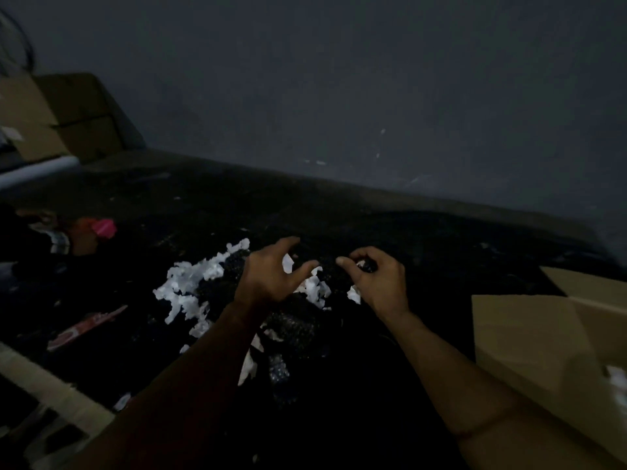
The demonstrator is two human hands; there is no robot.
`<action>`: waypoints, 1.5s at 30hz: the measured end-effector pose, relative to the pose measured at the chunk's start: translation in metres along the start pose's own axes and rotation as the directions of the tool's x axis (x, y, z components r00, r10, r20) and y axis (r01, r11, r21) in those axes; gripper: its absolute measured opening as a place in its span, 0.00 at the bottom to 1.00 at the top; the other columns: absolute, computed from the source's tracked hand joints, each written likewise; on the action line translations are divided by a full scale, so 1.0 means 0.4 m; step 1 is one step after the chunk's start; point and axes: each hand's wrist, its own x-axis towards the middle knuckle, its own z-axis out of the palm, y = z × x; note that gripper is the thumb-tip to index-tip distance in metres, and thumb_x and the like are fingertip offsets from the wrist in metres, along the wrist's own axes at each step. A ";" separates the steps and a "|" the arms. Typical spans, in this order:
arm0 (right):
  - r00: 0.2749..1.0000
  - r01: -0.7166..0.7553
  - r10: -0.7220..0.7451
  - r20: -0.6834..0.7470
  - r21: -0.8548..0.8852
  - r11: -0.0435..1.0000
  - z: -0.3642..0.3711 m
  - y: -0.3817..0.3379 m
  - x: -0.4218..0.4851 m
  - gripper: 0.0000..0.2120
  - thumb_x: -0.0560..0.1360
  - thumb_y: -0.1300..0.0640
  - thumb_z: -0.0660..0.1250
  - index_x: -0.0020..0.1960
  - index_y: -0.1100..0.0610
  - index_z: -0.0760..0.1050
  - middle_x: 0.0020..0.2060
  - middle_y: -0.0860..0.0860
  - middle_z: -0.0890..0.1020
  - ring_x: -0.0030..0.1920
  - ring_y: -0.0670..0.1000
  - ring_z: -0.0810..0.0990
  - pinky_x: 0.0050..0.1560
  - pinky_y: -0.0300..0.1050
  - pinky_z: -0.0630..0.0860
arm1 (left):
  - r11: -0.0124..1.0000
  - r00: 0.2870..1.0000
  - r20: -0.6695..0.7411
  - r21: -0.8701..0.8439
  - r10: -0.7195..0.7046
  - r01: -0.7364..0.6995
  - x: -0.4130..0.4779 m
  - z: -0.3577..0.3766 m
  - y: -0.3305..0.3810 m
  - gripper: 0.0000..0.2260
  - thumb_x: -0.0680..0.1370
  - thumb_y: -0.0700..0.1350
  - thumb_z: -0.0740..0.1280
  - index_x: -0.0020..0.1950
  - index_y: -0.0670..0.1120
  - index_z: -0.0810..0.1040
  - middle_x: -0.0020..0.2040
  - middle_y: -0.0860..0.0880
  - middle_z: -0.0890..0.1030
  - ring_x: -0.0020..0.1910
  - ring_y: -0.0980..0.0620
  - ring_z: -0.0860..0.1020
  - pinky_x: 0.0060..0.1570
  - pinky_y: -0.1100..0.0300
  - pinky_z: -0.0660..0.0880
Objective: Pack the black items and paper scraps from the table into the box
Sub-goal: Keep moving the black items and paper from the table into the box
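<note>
A heap of white paper scraps (190, 286) mixed with black bubbly items (295, 330) lies on the dark table in the middle of the dim view. My left hand (268, 276) hovers over the heap with fingers and thumb spread in a loose claw, holding nothing. My right hand (376, 279) is just to its right, its fingers curled round a small clump of black material and white paper (364, 265). The open cardboard box (529, 334) stands at the right edge, with a bit of white paper inside.
A pink object (103, 227) and a red-and-white wrapper (84, 329) lie on the left of the table. Cardboard boxes (68, 120) are stacked at the back left against the grey wall. A pale strip (51, 385) runs along the table's near left edge.
</note>
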 end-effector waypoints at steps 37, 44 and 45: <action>0.802 -0.141 -0.154 -0.578 -0.433 0.890 -1.257 0.147 -0.352 0.14 0.70 0.43 0.73 0.47 0.52 0.80 0.36 0.47 0.83 0.38 0.45 0.82 0.41 0.45 0.80 | 0.702 0.847 0.029 -0.574 0.531 -0.421 -0.121 0.373 1.158 0.22 0.71 0.53 0.72 0.62 0.44 0.78 0.55 0.46 0.83 0.51 0.47 0.81 0.50 0.69 0.69; 0.875 -0.162 -0.065 -0.479 -0.419 0.893 -1.337 0.306 -0.332 0.15 0.71 0.42 0.72 0.49 0.52 0.81 0.43 0.49 0.83 0.43 0.47 0.80 0.42 0.42 0.75 | 0.807 0.893 0.163 -0.517 0.419 -0.285 -0.224 0.501 1.250 0.20 0.72 0.53 0.73 0.60 0.46 0.79 0.50 0.46 0.84 0.47 0.48 0.81 0.46 0.66 0.69; 0.890 -0.172 -0.037 -0.454 -0.411 0.895 -1.331 0.327 -0.332 0.14 0.71 0.43 0.72 0.49 0.52 0.81 0.43 0.49 0.83 0.42 0.47 0.79 0.41 0.41 0.74 | 0.827 0.897 0.204 -0.504 0.393 -0.248 -0.242 0.519 1.246 0.20 0.72 0.52 0.74 0.60 0.46 0.79 0.50 0.46 0.84 0.48 0.48 0.81 0.46 0.67 0.68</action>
